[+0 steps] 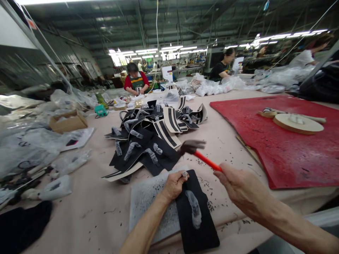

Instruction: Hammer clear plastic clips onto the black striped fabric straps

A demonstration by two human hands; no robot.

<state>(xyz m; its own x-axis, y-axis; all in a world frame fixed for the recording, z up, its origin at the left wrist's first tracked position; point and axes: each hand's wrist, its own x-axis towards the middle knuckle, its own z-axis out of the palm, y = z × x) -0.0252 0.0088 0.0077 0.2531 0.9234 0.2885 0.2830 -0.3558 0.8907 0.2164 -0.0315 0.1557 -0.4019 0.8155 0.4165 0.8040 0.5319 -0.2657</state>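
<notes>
My left hand (173,184) is closed in a fist round a small metal punch (184,173), held upright on a black cut piece (197,218) that carries a grey strip. The piece lies on a pale pitted pad (148,201) at the near edge of the table. My right hand (235,185) grips a hammer (194,150) by its red handle. The dark hammer head is raised and blurred, a little above and to the right of the punch.
A heap of black and striped cut pieces (150,137) lies behind the pad. A red mat (280,148) with a round wooden disc (298,123) is at the right. Plastic bags (29,148) and a cardboard box (68,121) crowd the left. Other people work at far tables.
</notes>
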